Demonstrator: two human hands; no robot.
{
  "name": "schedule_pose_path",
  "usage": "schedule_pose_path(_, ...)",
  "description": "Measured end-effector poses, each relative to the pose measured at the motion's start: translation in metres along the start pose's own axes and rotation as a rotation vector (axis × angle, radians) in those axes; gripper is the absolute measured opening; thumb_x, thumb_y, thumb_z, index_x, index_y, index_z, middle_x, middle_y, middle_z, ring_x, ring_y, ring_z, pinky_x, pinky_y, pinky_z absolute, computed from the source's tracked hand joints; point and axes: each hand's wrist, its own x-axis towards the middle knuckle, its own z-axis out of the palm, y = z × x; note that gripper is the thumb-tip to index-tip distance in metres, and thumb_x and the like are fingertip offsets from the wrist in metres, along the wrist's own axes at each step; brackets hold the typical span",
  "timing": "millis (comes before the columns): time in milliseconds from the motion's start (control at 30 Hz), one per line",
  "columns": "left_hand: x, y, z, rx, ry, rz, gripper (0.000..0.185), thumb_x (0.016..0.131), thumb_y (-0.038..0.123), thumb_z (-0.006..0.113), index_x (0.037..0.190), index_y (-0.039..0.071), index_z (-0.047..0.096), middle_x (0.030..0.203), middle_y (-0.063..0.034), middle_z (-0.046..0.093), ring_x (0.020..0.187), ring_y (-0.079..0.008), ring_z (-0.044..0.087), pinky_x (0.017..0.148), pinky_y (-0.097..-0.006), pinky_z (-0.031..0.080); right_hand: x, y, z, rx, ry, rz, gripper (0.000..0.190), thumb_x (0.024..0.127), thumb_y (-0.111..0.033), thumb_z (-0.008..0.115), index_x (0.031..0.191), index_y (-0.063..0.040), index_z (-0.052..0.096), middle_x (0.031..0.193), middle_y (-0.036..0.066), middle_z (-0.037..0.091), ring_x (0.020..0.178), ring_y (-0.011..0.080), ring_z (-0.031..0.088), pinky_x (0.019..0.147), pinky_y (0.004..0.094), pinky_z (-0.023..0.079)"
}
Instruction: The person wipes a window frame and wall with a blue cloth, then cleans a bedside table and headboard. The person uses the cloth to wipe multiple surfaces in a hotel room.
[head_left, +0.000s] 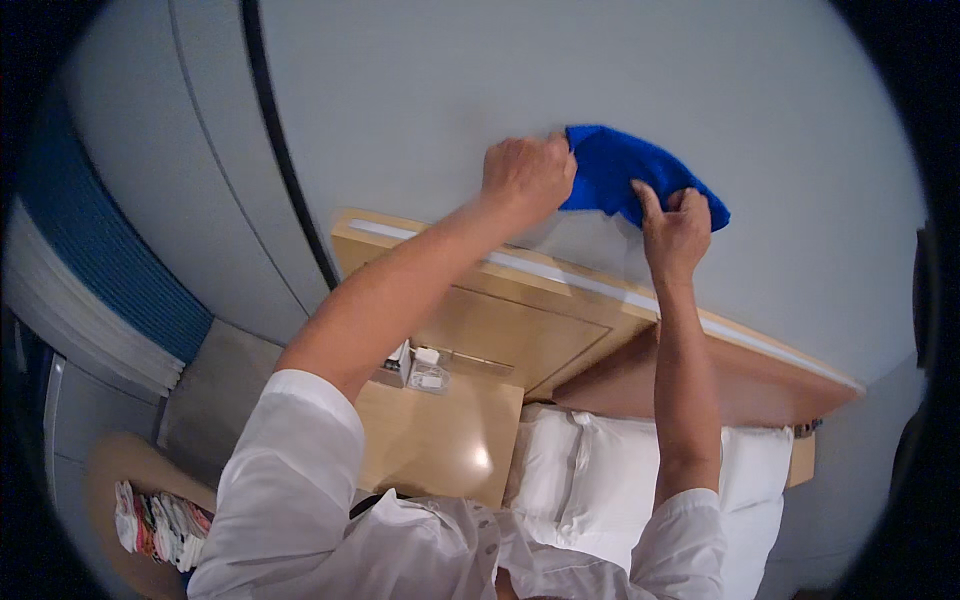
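A bright blue cloth (615, 161) is stretched between my two raised hands in front of the pale wall (480, 67). My left hand (531, 169) is closed on the cloth's left edge. Farther right and a little lower, my right hand (679, 225) pinches the lower edge between thumb and fingers. The cloth's right end folds over behind the right hand. Whether the cloth touches the wall I cannot tell. Below both hands runs the wooden headboard panel (517, 322), with a light strip (570, 281) along its top.
Under my arms stands a wooden bedside table (442, 442) holding a charger with a white cable (429, 381). White pillows (611, 469) lie on the bed at right. A blue curtain (112, 247) hangs at left, above a tan seat (112, 465) with a row of folded clothes (161, 525).
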Motion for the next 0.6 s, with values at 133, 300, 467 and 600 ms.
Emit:
schedule_pose_path(133,0.022,-0.034,-0.073,0.004,0.112,-0.069,0.034,0.098,0.033,0.055,0.094,0.003,0.072,0.081,-0.0259,0.071,0.077,-0.0458,0.071,0.072,-0.0573,0.056,0.043,-0.079,-0.005,-0.022,-0.081,0.024,0.060,0.077,-0.061,0.082,0.070,-0.007,0.058,0.069,0.012,0.064,0.064,0.0345,0.062,0.059,0.0448,0.050)
schedule_pose_path(300,0.043,-0.108,-0.133,0.081,0.250,-0.188,0.037,0.098,0.036,0.053,0.095,0.004,0.072,0.092,-0.0262,0.072,0.090,-0.0468,0.070,0.082,-0.0578,0.055,0.081,-0.182,0.018,-0.151,-0.320,0.031,0.068,0.083,-0.073,0.067,0.075,-0.006,0.067,0.072,0.017,0.072,0.070,0.0390,0.072,0.064,0.0482,0.056)
schedule_pose_path(467,0.040,-0.180,-0.177,0.160,0.344,-0.295,0.038,0.098,0.037,0.051,0.100,0.005,0.072,0.100,-0.0260,0.072,0.096,-0.0470,0.069,0.085,-0.0575,0.055,0.092,-0.263,0.044,-0.127,-0.414,-0.067,0.068,0.085,-0.074,0.064,0.086,-0.007,0.075,0.083,0.023,0.074,0.082,0.0435,0.074,0.071,0.0523,0.058)
schedule_pose_path(600,0.023,-0.217,-0.189,0.133,0.378,-0.402,0.038,0.098,0.033,0.050,0.090,0.005,0.074,0.095,-0.0261,0.072,0.093,-0.0459,0.070,0.083,-0.0549,0.056,0.086,-0.295,0.057,-0.100,-0.415,-0.068,0.065,0.087,-0.071,0.063,0.089,-0.007,0.076,0.086,0.024,0.075,0.085,0.0448,0.074,0.075,0.0542,0.058)
